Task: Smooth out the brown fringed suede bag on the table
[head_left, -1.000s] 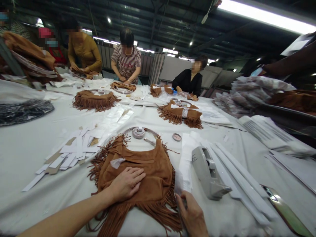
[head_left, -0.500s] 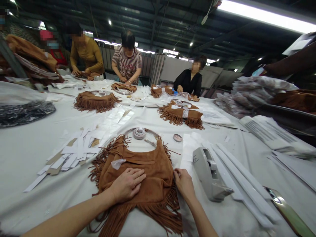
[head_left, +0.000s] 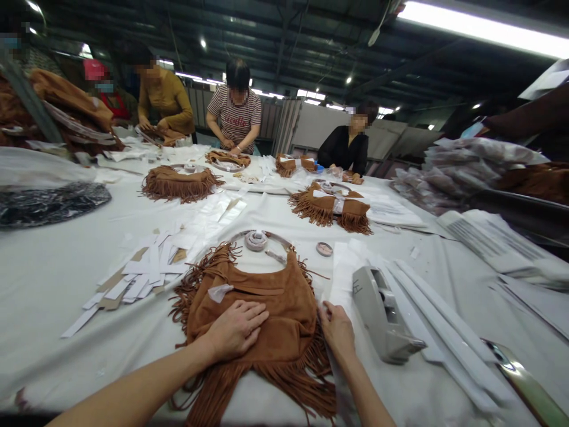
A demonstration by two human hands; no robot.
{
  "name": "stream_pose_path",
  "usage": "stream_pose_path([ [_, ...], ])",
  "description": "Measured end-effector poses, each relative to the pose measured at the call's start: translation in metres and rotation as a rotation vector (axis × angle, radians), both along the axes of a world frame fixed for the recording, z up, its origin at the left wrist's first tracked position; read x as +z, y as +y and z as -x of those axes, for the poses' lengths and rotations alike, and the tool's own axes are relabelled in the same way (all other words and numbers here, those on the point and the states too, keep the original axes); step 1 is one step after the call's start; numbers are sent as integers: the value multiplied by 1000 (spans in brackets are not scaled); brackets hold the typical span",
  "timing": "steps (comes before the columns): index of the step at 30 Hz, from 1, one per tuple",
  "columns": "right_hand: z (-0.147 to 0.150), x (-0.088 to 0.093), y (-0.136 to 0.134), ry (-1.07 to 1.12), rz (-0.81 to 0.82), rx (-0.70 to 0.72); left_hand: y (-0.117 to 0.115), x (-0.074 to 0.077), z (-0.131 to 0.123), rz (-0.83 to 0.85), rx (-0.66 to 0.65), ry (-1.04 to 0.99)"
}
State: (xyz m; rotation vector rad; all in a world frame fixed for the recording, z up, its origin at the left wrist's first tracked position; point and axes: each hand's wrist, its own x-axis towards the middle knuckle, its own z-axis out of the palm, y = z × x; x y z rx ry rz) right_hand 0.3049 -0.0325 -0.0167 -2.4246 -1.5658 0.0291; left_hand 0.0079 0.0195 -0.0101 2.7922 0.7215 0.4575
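Note:
A brown suede fringed bag (head_left: 284, 302) lies flat on the white table (head_left: 48, 279) in front of me. My left hand (head_left: 235, 328) rests palm down on the bag's middle, fingers spread. At the bag's right edge, my right hand (head_left: 338, 332) touches the fringe and a strip of white paper (head_left: 342, 279) beside it. The bag's metal ring handle (head_left: 262, 239), with a wrapped grey roll, lies beyond the bag.
A grey tape dispenser (head_left: 380, 311) stands to the right, with long white strips (head_left: 440, 332) past it. Paper slips (head_left: 142, 270) are scattered at left. Other fringed bags (head_left: 180, 184) lie farther back, where several people work. Plastic-wrapped stacks (head_left: 453, 169) sit at right.
My right hand has moved up from the near table edge to the bag's right side. My left hand has stayed on the bag. The view has shifted slightly.

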Motion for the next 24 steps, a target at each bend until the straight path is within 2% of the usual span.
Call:
stream_pose_path([
  [8,9,-1,1,-60,-15,-48,-3,-3,-1,-1,13,-18],
  [13,4,-3,-1,-18,-54,-96,-4,-2,-1,-17,21,-3],
  [18,2,4,0,-2,-7,-53,-5,0,-2,-79,13,-40],
  [21,3,3,-1,-42,0,-12,-1,-8,-2,-191,-17,-77],
  [24,1,-6,2,-23,-52,9,10,-25,-6,-348,-44,-142],
])
